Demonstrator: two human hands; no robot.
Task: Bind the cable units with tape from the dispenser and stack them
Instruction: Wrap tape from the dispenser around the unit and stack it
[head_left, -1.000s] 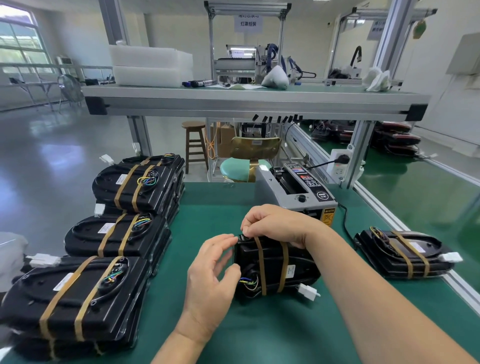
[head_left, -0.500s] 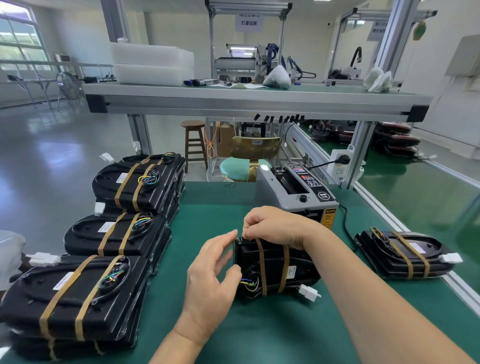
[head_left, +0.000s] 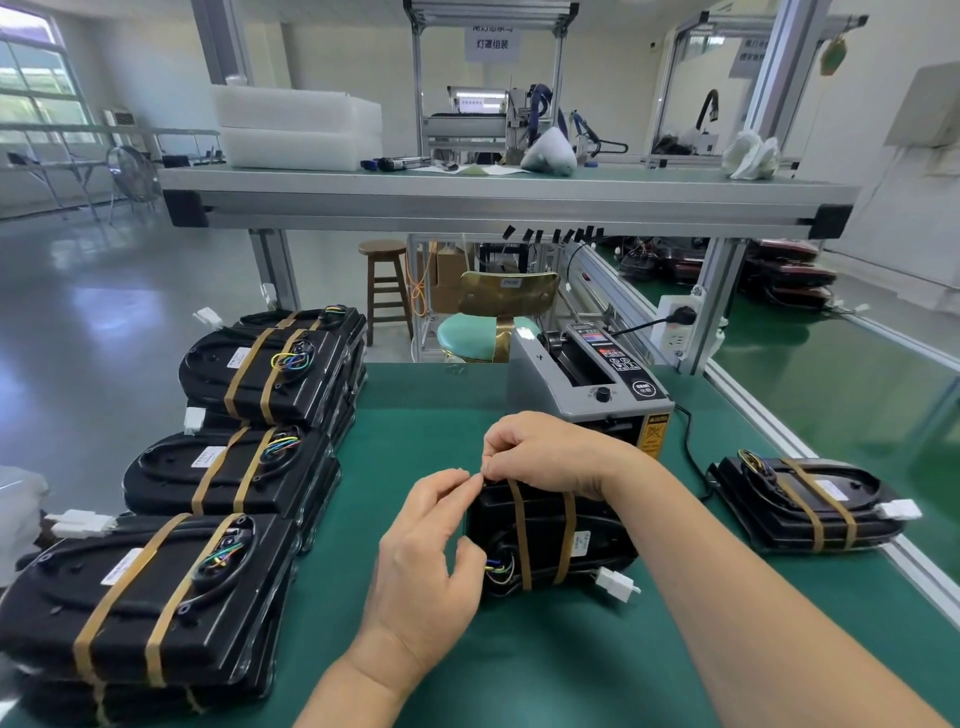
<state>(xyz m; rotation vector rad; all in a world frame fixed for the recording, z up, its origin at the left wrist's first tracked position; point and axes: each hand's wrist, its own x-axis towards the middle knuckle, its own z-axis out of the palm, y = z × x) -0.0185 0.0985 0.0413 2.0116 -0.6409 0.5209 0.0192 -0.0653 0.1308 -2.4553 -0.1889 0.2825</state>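
A: Which way does the cable unit (head_left: 550, 540) lie?

B: At the middle of the green mat (head_left: 519, 665), long axis running away from the person, white connector (head_left: 618, 584) at its near right, two tan tape bands across it.

A: Around it?

B: The tape dispenser (head_left: 592, 387) just behind; stacked bound units (head_left: 156, 597) along the left; one bound unit (head_left: 810, 501) well apart on the right.

A: The hands?

B: The right hand (head_left: 550, 454) arches over the far end, fingers pinched. The left hand (head_left: 426, 561) meets it, thumb and forefinger closed; what they pinch is too small to tell.
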